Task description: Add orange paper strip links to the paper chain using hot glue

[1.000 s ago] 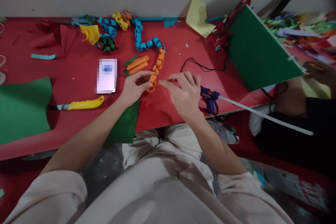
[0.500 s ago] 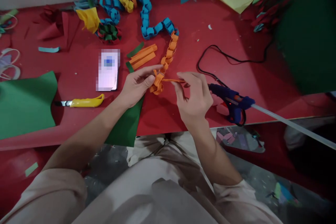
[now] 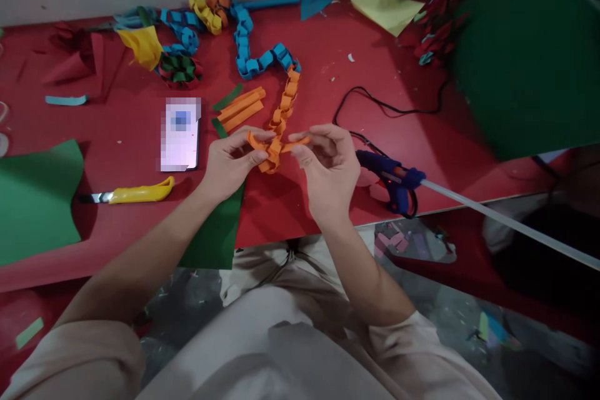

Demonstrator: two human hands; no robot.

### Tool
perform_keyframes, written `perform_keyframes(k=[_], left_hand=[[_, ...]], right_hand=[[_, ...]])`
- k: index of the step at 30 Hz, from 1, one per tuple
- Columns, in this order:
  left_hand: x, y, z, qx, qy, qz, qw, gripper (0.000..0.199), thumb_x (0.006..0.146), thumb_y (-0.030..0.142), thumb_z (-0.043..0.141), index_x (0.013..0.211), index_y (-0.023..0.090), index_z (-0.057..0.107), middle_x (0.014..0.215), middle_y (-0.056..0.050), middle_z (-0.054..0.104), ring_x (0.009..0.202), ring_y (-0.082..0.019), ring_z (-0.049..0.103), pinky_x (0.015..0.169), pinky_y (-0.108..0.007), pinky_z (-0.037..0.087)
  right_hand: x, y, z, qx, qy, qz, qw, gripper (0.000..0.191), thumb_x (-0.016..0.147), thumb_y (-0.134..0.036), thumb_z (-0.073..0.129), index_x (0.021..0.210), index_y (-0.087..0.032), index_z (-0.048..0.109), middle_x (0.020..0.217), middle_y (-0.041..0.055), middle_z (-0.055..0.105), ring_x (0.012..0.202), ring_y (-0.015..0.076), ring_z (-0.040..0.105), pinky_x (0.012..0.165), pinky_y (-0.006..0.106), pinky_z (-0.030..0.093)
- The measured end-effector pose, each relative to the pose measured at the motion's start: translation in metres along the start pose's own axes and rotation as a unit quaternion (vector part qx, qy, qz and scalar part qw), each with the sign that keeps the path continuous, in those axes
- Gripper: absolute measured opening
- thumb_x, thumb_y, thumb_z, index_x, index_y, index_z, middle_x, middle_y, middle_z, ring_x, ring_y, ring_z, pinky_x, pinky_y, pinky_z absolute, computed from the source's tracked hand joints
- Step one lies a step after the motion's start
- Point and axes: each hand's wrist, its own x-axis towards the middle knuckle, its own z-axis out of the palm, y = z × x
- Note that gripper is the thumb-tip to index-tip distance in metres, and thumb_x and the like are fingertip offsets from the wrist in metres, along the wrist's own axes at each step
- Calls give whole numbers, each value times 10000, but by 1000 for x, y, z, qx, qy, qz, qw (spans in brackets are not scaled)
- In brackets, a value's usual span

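A paper chain (image 3: 287,97) of orange links, joined to blue ones farther back, runs toward me across the red table. An orange paper strip (image 3: 295,145) passes through its near end, with both ends sticking out sideways. My left hand (image 3: 229,159) is closed in a pinch on the strip's left part, beside the last links. On the other side, my right hand (image 3: 330,165) pinches the strip's right end between thumb and fingers. Loose orange strips (image 3: 241,109) lie just behind my left hand.
A blue glue gun (image 3: 391,178) with a long glue stick and black cord (image 3: 394,103) lies right of my right hand. At left are a phone (image 3: 180,134), a yellow cutter knife (image 3: 140,192) and green paper (image 3: 37,200). More green paper (image 3: 213,231) overhangs the front edge.
The strip's left end now shows above my left hand, and its right part is spread wider. My right hand has turned and come closer to the chain. The whole view has shifted slightly.
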Motion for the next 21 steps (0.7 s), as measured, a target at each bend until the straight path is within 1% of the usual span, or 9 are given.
perform_keyframes(k=[2,4,6,8,10,14,17,19,21], left_hand=[[-1,3,1,24,13,4,1000,428,754,551,877,1075,270,831,1011,-64,753,978,-215,699,876,-352,583],[-1,5,2,23,30,4,999,478,716,561,896,1096,278,830,978,-51,747,925,-204,684,846,-340,579],[0,6,3,18,37,9,999,507,674,573,916,1066,262,835,928,-38,735,848,-184,661,789,-315,568],[0,5,4,13,29,10,999,504,664,585,918,1011,229,836,878,-31,724,803,-170,643,753,-298,553],[0,3,4,-6,14,-5,1000,493,688,597,900,967,199,823,863,-35,728,800,-169,647,748,-291,546],[0,-2,4,-65,-6,-42,997,447,761,577,861,956,181,795,880,-39,738,789,-149,651,751,-275,537],[1,-5,5,-93,0,-49,995,422,800,563,837,989,188,792,894,-34,739,782,-133,650,748,-266,530],[3,-6,5,-100,4,-46,994,444,794,569,838,1024,192,792,912,-33,744,798,-134,659,758,-269,532],[4,-7,5,-101,7,-42,994,454,777,572,850,1010,187,790,901,-30,740,800,-134,659,759,-268,533]], right_hand=[[1,-2,4,-35,7,-7,999,250,981,-405,672,1176,-251,694,1042,52,756,942,188,732,854,365,624],[1,-5,6,-91,-12,-35,995,190,975,-366,689,1108,-255,765,1061,56,751,960,188,715,862,359,615],[2,-8,7,-147,-32,-66,986,171,985,-336,680,1079,-262,802,1048,58,733,972,179,701,857,338,610],[4,-11,6,-192,-45,-86,976,191,1003,-326,655,1090,-260,811,1011,56,705,946,164,692,826,309,608],[8,-15,5,-221,-70,-102,967,208,1013,-324,639,1107,-256,812,979,49,687,908,150,686,788,284,602],[19,-22,3,-220,-127,-130,958,191,997,-286,665,1104,-242,816,974,44,725,865,145,699,747,263,582],[25,-28,5,-215,-133,-119,960,163,959,-290,718,1077,-250,823,945,35,770,815,153,706,727,275,569],[27,-28,6,-213,-135,-109,961,140,951,-303,725,1027,-257,832,915,28,781,789,161,709,718,287,566],[29,-25,6,-218,-140,-103,960,137,947,-318,720,973,-246,834,894,29,783,769,167,708,710,299,562]])
